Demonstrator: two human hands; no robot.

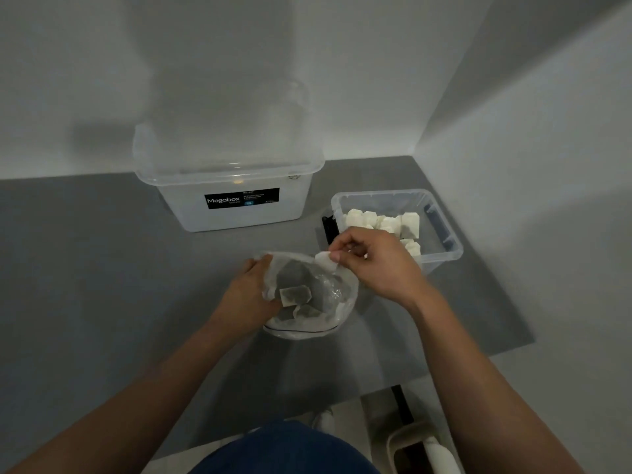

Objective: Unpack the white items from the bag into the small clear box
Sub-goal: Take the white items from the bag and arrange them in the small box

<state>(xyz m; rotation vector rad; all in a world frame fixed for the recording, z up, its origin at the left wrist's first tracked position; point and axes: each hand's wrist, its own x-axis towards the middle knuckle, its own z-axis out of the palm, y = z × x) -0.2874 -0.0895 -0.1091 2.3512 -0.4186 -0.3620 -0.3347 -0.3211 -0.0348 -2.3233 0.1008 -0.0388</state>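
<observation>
While the left hand (251, 295) grips the bag (318, 302) on the table (102, 268), the right hand (372, 261) pinches a white item (323, 260) at its mouth | step: lifting one out | next: carry right, release over the small clear box (441, 258) nearby.

Bare left hand (248, 295), bare right hand (374, 265); dark blue garment (287, 449)

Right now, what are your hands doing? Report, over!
Left hand holds the bag open. Right hand pinches a white item at the bag's mouth. Small clear box partly filled, just beyond; nothing in between.
</observation>
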